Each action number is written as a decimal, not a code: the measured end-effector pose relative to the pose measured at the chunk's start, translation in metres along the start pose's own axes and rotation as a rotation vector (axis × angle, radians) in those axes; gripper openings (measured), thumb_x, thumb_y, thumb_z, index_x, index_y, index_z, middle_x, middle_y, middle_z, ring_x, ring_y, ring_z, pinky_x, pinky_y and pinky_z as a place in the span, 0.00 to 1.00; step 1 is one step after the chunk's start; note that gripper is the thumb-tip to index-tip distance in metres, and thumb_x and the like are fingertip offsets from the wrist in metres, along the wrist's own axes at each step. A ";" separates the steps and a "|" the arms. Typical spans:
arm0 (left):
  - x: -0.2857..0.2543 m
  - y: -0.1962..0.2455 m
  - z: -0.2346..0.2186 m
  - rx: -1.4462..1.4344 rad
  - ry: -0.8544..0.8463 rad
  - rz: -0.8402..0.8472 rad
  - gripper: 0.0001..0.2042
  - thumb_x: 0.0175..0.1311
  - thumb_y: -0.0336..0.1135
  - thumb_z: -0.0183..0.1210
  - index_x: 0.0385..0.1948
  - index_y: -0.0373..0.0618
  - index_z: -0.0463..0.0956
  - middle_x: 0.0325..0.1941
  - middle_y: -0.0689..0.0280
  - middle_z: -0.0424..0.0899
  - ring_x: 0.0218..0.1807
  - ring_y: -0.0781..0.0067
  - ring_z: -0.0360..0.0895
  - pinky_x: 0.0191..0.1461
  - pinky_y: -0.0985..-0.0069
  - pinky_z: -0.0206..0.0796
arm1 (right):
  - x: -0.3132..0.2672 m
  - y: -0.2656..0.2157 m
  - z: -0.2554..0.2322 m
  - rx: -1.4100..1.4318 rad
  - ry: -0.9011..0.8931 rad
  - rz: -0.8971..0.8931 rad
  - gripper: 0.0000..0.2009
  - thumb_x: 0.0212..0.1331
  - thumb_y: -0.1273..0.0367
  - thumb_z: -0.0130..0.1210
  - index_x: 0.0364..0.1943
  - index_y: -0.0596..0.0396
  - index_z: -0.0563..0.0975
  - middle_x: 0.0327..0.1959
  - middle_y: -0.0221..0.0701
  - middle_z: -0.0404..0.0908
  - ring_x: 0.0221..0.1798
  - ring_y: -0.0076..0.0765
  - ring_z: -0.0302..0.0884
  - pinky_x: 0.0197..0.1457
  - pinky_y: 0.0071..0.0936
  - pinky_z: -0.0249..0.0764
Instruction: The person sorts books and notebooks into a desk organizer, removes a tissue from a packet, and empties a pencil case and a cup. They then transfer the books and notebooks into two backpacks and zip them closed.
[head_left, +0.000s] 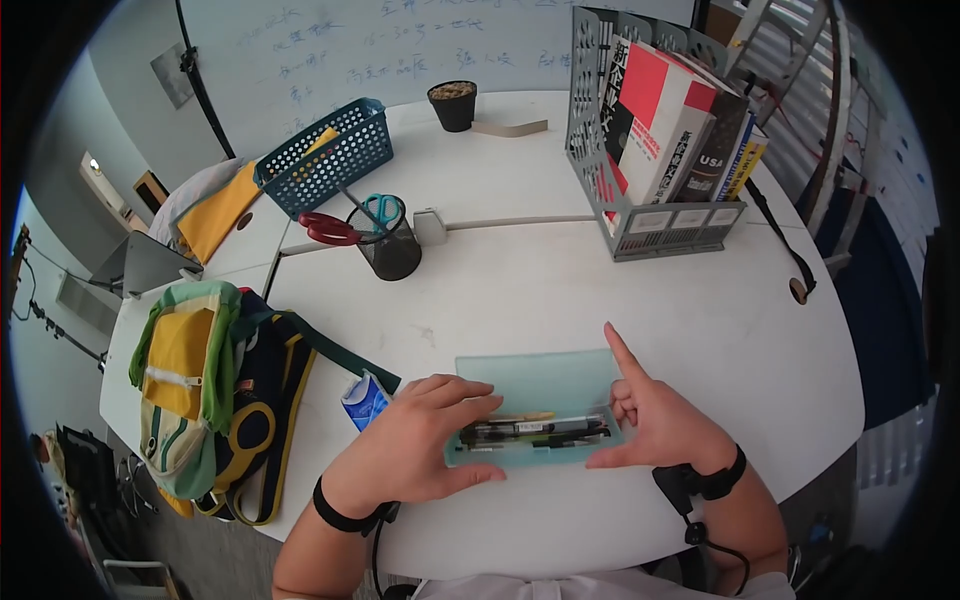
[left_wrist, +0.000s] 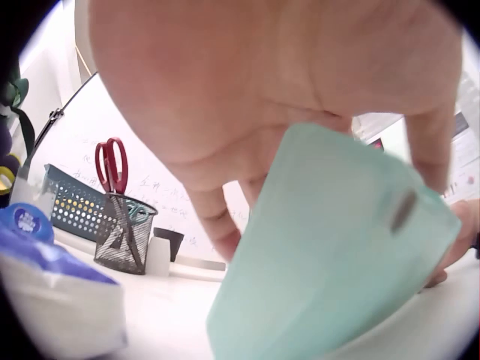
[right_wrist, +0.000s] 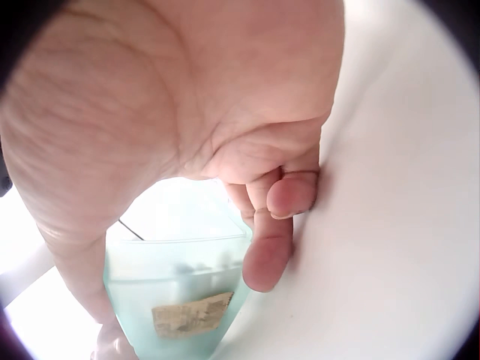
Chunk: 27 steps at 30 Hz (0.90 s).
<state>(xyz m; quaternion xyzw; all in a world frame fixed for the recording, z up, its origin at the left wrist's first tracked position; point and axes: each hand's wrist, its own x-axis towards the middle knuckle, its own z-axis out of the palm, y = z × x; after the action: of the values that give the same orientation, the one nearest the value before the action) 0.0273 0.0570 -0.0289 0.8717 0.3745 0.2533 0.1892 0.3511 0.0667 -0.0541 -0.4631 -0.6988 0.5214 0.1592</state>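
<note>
A pale green translucent pencil case (head_left: 535, 455) lies on the white table with its lid (head_left: 535, 378) tipped back. Several pens (head_left: 530, 430) lie inside. My left hand (head_left: 420, 435) holds the left end, fingers over the far side and thumb along the near edge. At the right end, my right hand (head_left: 670, 420) holds the case with its thumb at the near corner and curled fingers beside the end wall; its index finger points away, straight. The right wrist view shows a brown label (right_wrist: 193, 315) on the end wall.
A blue-and-white packet (head_left: 365, 402) lies beside my left wrist, near a green, yellow and navy backpack (head_left: 215, 400). Farther back are a mesh pen holder (head_left: 392, 255) with red-handled scissors (head_left: 328, 229), a teal basket (head_left: 325, 165), a potted plant (head_left: 453, 107) and a grey book rack (head_left: 670, 243).
</note>
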 end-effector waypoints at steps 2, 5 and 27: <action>-0.003 -0.007 0.006 0.001 -0.037 -0.032 0.27 0.53 0.27 0.75 0.60 0.45 0.83 0.52 0.57 0.88 0.50 0.51 0.87 0.53 0.64 0.81 | 0.001 0.004 0.002 0.038 0.049 0.019 0.73 0.53 0.57 0.82 0.85 0.53 0.26 0.30 0.33 0.80 0.33 0.29 0.78 0.42 0.25 0.77; -0.001 -0.005 -0.001 -0.082 -0.160 -0.203 0.29 0.56 0.29 0.75 0.63 0.44 0.82 0.56 0.53 0.88 0.51 0.47 0.88 0.56 0.62 0.81 | 0.001 0.000 -0.001 0.047 0.089 0.062 0.65 0.56 0.58 0.81 0.86 0.54 0.39 0.30 0.31 0.80 0.33 0.27 0.78 0.41 0.23 0.76; -0.015 -0.041 -0.010 -1.132 -0.073 -0.668 0.18 0.75 0.39 0.68 0.56 0.32 0.85 0.46 0.64 0.91 0.47 0.78 0.84 0.55 0.77 0.75 | 0.014 0.031 0.013 -0.011 0.417 -0.413 0.21 0.61 0.73 0.74 0.58 0.58 0.81 0.61 0.36 0.83 0.69 0.33 0.74 0.67 0.34 0.78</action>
<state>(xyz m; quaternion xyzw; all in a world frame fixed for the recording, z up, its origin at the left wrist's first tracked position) -0.0106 0.0737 -0.0468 0.4824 0.4272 0.3090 0.6995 0.3493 0.0714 -0.0903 -0.4090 -0.7334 0.3678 0.3995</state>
